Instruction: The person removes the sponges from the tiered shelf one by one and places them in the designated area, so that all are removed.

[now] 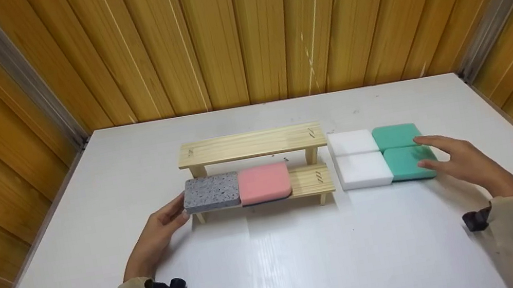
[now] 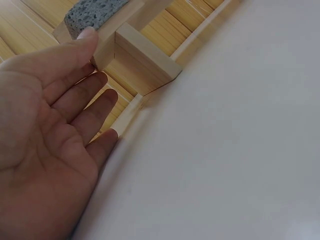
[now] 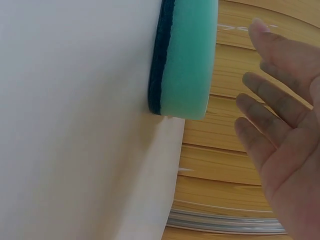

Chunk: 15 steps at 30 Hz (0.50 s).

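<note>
Head view: on a pale wooden rack of two plank tiers point(image 1: 248, 143), two sponges share the lower plank: one grey speckled rectangular sponge point(image 1: 211, 191) and, touching its three o'clock edge, one pink round-cornered sponge point(image 1: 264, 183). Plank surface shows beyond the pink one. At the rack's three o'clock, two white foam blocks point(image 1: 364, 168) and two green round-cornered sponges point(image 1: 408, 160) sit edge to edge. The left hand point(image 1: 157, 236) sits at the grey sponge's eight o'clock; the right hand point(image 1: 468, 165) spreads thumb and forefinger wide by the green pair. White tabletop point(image 1: 307, 260) opens toward six o'clock.

Left wrist: the thumb meets the grey sponge's corner, fingers loosely bent; whether it presses, one cannot tell.

Right wrist: five spread digits stand apart from one green sponge, at its four o'clock.
</note>
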Available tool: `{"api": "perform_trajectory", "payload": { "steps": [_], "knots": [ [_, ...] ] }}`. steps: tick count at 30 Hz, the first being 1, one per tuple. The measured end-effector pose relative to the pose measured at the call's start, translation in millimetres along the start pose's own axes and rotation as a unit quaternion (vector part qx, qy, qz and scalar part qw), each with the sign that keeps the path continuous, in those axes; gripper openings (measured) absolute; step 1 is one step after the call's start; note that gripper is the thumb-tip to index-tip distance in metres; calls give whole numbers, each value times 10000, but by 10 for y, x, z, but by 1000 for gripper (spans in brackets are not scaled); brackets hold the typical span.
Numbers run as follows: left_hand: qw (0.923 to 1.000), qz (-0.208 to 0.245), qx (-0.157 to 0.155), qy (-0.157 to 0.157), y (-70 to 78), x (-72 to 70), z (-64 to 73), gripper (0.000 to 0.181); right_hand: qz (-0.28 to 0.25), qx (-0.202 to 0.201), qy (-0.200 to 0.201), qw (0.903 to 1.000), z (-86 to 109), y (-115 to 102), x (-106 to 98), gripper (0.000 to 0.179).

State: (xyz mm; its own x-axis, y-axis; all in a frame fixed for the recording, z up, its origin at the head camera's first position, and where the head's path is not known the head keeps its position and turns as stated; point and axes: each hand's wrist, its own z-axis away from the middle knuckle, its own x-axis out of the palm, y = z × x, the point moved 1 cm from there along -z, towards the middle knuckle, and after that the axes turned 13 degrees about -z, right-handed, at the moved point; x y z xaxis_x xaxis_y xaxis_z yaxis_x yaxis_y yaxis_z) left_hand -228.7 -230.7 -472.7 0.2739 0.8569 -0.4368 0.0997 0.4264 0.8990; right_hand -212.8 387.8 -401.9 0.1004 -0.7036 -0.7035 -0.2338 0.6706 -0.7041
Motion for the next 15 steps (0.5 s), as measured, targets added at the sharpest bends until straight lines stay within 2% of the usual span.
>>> {"api": "perform_trajectory", "payload": {
  "steps": [15],
  "knots": [
    [10000, 12, -3, -10, 17, 1, 5, 68, -180, -461, 461, 9977, -65, -195, 93, 58]
  ]
}}
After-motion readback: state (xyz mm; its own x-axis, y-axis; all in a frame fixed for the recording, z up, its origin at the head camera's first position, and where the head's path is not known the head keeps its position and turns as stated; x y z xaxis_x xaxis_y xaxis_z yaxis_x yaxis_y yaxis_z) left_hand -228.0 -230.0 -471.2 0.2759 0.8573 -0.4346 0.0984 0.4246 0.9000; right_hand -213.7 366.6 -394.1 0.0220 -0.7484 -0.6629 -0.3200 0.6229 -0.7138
